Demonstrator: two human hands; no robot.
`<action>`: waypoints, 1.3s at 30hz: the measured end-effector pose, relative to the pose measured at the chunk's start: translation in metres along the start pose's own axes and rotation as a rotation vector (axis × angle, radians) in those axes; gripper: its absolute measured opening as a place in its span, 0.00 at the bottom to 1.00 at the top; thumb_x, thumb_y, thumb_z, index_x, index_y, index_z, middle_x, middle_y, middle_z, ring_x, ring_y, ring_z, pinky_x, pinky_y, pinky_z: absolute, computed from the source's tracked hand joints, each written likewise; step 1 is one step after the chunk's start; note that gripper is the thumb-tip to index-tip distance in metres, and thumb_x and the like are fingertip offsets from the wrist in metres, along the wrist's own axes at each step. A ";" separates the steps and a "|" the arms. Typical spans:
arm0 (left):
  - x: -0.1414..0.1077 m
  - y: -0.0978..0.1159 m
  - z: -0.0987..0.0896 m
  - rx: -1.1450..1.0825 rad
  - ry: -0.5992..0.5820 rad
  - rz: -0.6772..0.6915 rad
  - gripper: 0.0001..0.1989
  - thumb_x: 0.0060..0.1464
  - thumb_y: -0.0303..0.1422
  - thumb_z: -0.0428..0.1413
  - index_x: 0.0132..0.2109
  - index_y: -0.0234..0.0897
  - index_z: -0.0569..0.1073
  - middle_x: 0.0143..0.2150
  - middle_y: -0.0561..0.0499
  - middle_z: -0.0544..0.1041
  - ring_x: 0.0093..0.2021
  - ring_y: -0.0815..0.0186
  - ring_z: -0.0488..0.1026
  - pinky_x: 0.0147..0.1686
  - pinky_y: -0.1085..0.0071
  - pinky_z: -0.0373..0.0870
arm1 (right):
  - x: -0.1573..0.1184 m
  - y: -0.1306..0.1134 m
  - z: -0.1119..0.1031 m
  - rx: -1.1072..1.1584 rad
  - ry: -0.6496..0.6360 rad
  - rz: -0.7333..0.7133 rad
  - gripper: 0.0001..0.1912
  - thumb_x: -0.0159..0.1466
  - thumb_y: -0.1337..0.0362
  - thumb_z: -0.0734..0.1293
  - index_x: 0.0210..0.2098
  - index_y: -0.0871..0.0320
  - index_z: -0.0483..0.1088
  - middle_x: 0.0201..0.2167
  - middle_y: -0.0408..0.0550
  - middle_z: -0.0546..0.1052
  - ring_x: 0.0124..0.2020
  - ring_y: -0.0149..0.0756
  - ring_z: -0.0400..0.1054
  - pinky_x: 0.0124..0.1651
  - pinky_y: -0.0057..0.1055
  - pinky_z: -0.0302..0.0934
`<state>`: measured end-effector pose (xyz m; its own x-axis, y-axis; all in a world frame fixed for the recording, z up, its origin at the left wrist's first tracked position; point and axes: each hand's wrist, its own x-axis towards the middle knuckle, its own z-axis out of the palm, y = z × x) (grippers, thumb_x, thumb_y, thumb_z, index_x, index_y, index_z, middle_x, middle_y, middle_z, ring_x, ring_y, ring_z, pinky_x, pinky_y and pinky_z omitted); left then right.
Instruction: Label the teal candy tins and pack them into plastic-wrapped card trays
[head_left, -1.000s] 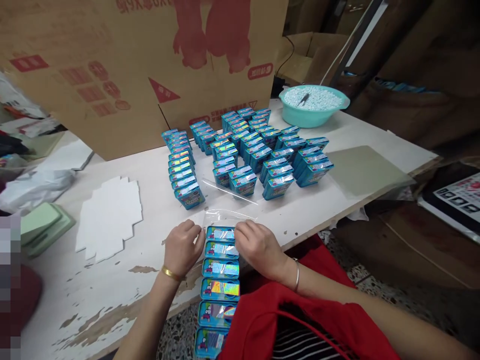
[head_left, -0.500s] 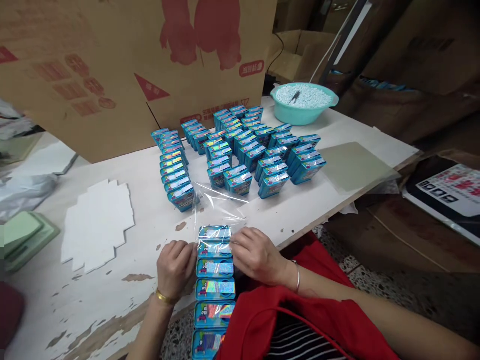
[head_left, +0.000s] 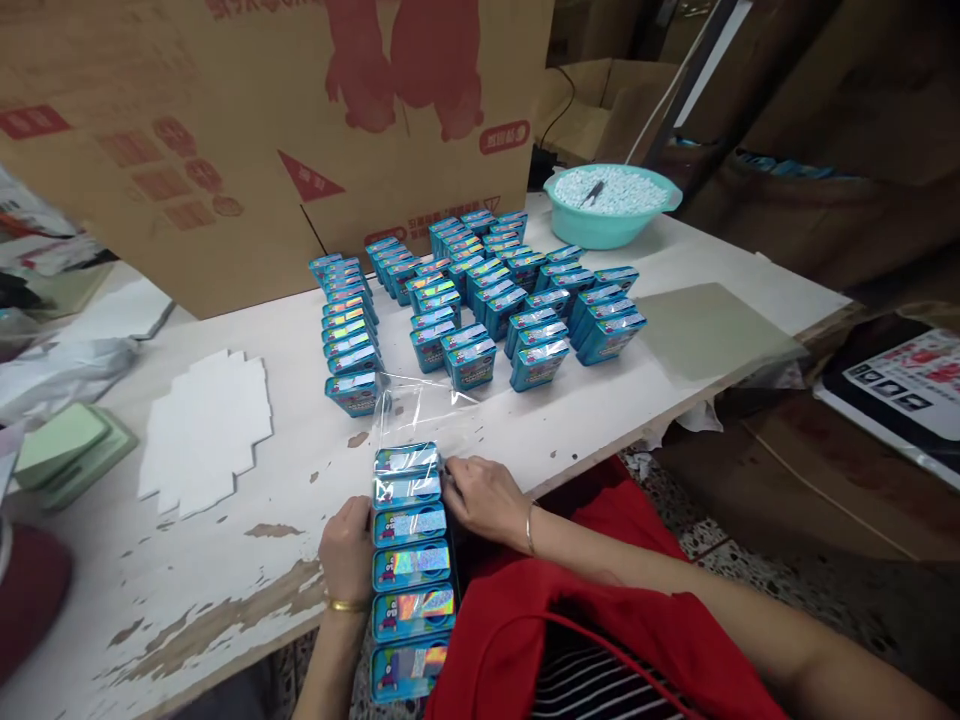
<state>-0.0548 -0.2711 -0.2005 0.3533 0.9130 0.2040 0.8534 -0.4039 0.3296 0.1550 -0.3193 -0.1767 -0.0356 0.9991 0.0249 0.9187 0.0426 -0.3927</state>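
A row of several small blue tins (head_left: 410,565), with shiny strips on their tops, runs from the table edge towards my body. A clear plastic bag (head_left: 420,410) covers the far end of this row, and its loose part stretches ahead over the table. My left hand (head_left: 348,555) is closed at the left side of the row, at the bag's edge; its fingertips are partly hidden. Opposite it, my right hand (head_left: 484,500) grips the bag's right edge with bent fingers, close against the tins.
Many more blue tins (head_left: 540,365) stand in groups ahead. Behind them is a large cardboard box (head_left: 247,120). A turquoise basin (head_left: 611,228) of small pale pieces stands far right, near a greenish sheet (head_left: 712,330). White card pieces (head_left: 206,430) and a green block (head_left: 67,445) lie left.
Both hands and the row have shifted slightly left in view. The bag reaches over the far tins as before. The nearest standing tin of the left group has turned a little.
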 end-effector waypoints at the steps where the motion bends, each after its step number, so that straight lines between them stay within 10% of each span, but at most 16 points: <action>1: -0.009 0.000 -0.001 -0.025 0.038 -0.015 0.10 0.55 0.30 0.47 0.25 0.40 0.60 0.23 0.52 0.66 0.25 0.65 0.63 0.27 0.71 0.53 | 0.002 -0.001 0.003 0.001 -0.004 -0.035 0.09 0.67 0.64 0.57 0.37 0.60 0.66 0.32 0.51 0.76 0.32 0.37 0.69 0.33 0.31 0.53; 11: -0.065 0.028 0.001 -0.229 0.235 -0.269 0.07 0.52 0.36 0.48 0.29 0.41 0.66 0.26 0.51 0.70 0.29 0.63 0.66 0.30 0.70 0.59 | -0.005 0.006 0.024 0.033 0.050 -0.250 0.05 0.65 0.67 0.61 0.34 0.61 0.67 0.35 0.50 0.73 0.37 0.38 0.63 0.38 0.32 0.53; 19: -0.042 0.043 0.016 -0.264 0.269 -0.447 0.12 0.53 0.35 0.45 0.24 0.40 0.61 0.21 0.55 0.64 0.26 0.66 0.62 0.27 0.73 0.56 | 0.016 0.015 0.035 0.112 0.055 -0.218 0.07 0.65 0.71 0.58 0.33 0.60 0.66 0.34 0.49 0.72 0.36 0.35 0.64 0.37 0.28 0.53; 29: -0.006 0.067 0.027 -0.191 0.145 -0.334 0.12 0.56 0.32 0.46 0.25 0.39 0.61 0.24 0.52 0.67 0.26 0.67 0.62 0.27 0.72 0.51 | 0.037 0.060 0.019 0.525 0.199 -0.126 0.09 0.66 0.63 0.59 0.32 0.59 0.66 0.26 0.42 0.70 0.29 0.30 0.64 0.34 0.24 0.54; 39: -0.007 0.054 0.019 0.025 0.129 -0.130 0.14 0.59 0.33 0.45 0.24 0.39 0.59 0.23 0.51 0.66 0.25 0.65 0.62 0.28 0.71 0.52 | 0.036 0.056 0.011 0.046 0.088 -0.144 0.11 0.69 0.65 0.56 0.35 0.59 0.68 0.32 0.49 0.76 0.32 0.34 0.69 0.30 0.28 0.48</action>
<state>-0.0042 -0.2979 -0.2016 0.1880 0.9418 0.2785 0.8984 -0.2795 0.3387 0.2009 -0.2811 -0.2085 -0.1291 0.9780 0.1637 0.8876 0.1876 -0.4207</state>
